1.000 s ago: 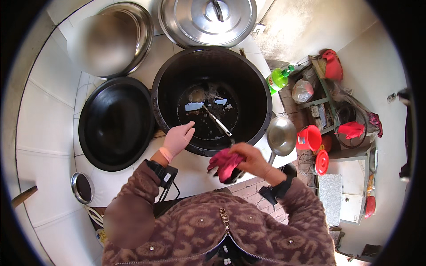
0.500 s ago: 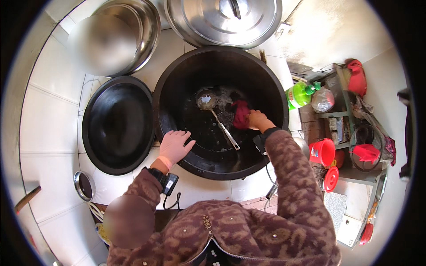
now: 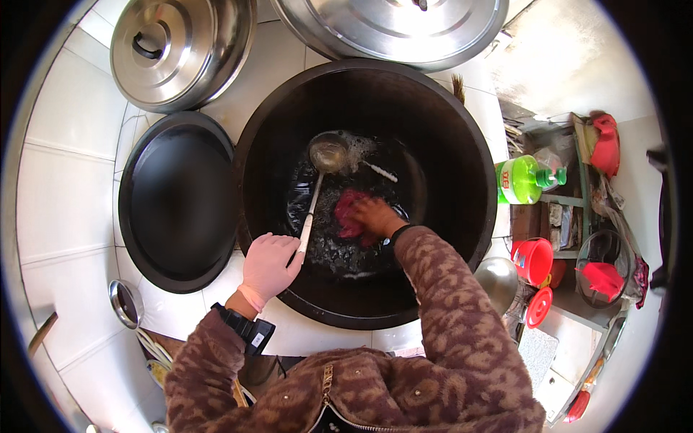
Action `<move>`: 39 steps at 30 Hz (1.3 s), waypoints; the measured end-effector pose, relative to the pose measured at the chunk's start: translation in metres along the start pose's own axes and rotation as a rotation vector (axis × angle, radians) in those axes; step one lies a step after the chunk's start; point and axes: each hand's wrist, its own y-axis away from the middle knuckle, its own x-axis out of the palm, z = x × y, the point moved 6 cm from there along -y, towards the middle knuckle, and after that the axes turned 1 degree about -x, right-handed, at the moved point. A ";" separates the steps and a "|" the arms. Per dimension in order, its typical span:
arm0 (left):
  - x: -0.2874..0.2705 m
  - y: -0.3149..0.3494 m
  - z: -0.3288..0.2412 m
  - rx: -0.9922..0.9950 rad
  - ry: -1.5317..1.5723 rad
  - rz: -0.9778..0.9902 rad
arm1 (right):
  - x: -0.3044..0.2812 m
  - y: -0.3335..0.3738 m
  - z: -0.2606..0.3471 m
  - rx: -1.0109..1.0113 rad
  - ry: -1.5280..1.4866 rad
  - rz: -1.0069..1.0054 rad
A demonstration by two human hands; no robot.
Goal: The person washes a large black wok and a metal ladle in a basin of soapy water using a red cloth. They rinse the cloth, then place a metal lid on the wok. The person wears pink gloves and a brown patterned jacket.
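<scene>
white-tiled table [image 3: 268,58], big black pot [image 3: 485,180] on it, some dark water with foam inside. red cloth [image 3: 350,213] sits down in the pot, wet. right hand [image 3: 375,218] is on the cloth, fingers over its right side; can't tell if pinching it or just pressing. left hand [image 3: 268,265], pink-gloved, is at the pot's near-left rim, fingers close together. ladle [image 3: 328,153] is bowl-down in the water, handle end right at those fingertips, grip unclear. black basin [image 3: 178,206] left of pot, green bottle [image 3: 521,180] right.
</scene>
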 end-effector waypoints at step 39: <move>-0.011 0.013 0.003 0.143 0.108 -0.214 | -0.029 0.188 0.039 0.427 -0.160 0.720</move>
